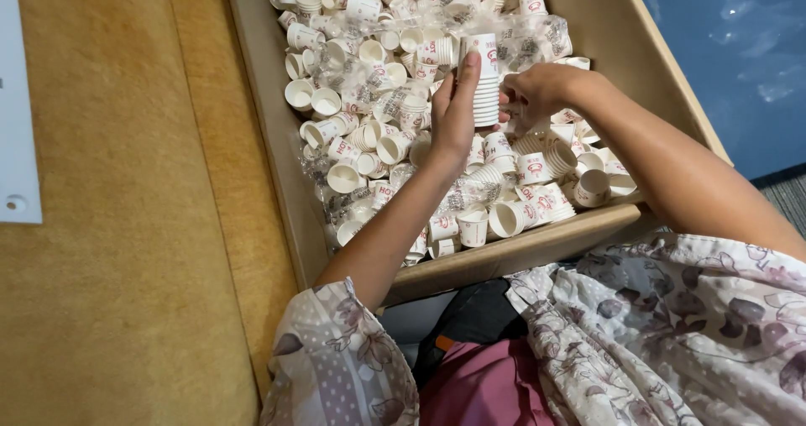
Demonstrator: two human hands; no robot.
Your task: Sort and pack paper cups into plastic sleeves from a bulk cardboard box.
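Cardboard box (277,132) brimful of paper cups (378,141), both hands' fingers (464,82) gripping cup stack (485,82) mid-box, clear of walls

— what lies to the left of the big cardboard box (269,132)?
— a tan, felt-like surface (126,266), with a white panel (17,99) at its edge, a round fastener near the panel's lower corner.
— and to the right?
— a glossy blue floor (739,57) catching soft light, then a strip of grey ribbed matting (789,195).
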